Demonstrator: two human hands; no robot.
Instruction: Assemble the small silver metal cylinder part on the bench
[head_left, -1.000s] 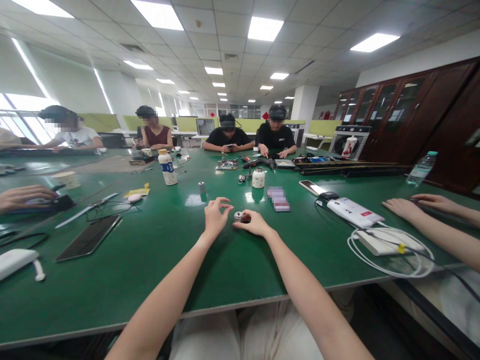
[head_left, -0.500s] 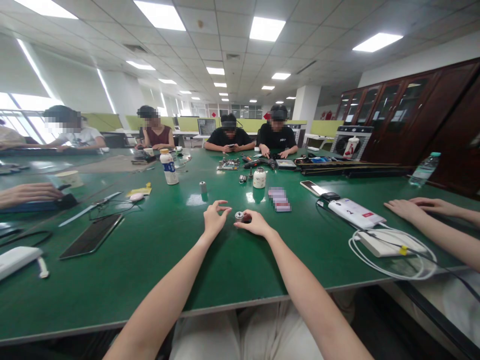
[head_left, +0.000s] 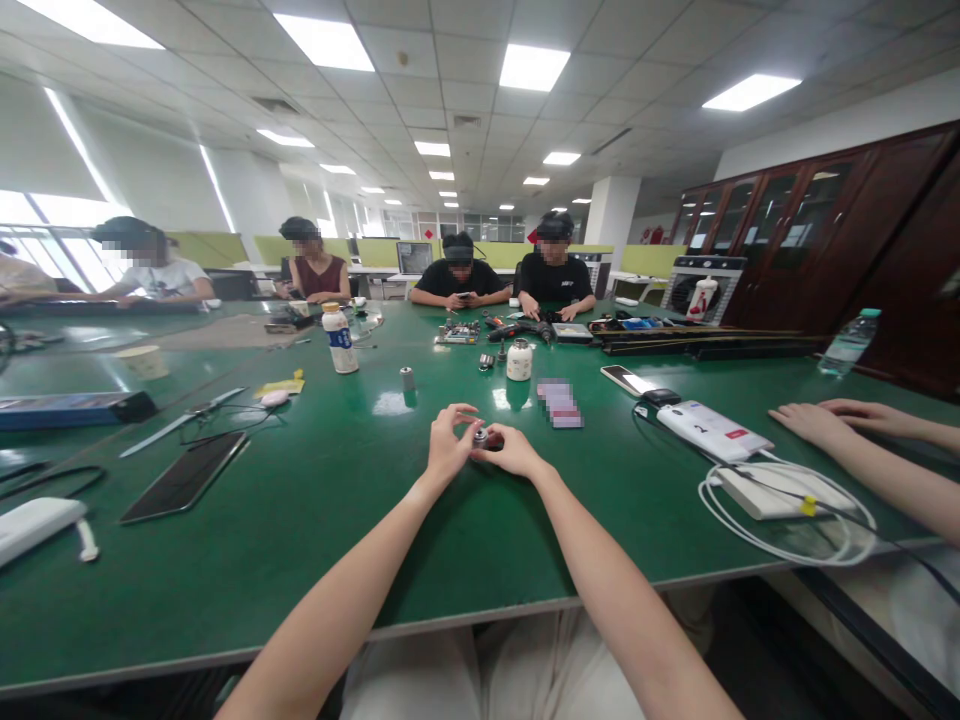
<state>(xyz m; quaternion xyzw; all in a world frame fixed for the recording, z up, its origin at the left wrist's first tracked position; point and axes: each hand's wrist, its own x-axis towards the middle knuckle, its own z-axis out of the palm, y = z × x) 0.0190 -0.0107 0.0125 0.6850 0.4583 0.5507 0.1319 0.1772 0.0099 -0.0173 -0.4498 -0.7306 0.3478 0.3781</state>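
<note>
A small silver cylindrical part (head_left: 479,436) rests on the green table (head_left: 315,530) in front of me. My right hand (head_left: 514,451) is curled round its right side, holding it with fingertips. My left hand (head_left: 448,444) has closed in from the left, its thumb and fingers pinched on the top of the same part. A dark piece shows just behind the part, mostly hidden by my fingers.
A white jar (head_left: 517,359), a small metal cylinder (head_left: 407,378), a milk bottle (head_left: 342,339) and a phone (head_left: 184,477) lie around. A white power bank (head_left: 712,429) and coiled cable (head_left: 787,500) sit right, near another person's hands (head_left: 814,420). Several people sit opposite.
My left hand moved right and closed onto the silver part, which it was apart from before. A person's hand at the far left has withdrawn. The view shifted slightly.
</note>
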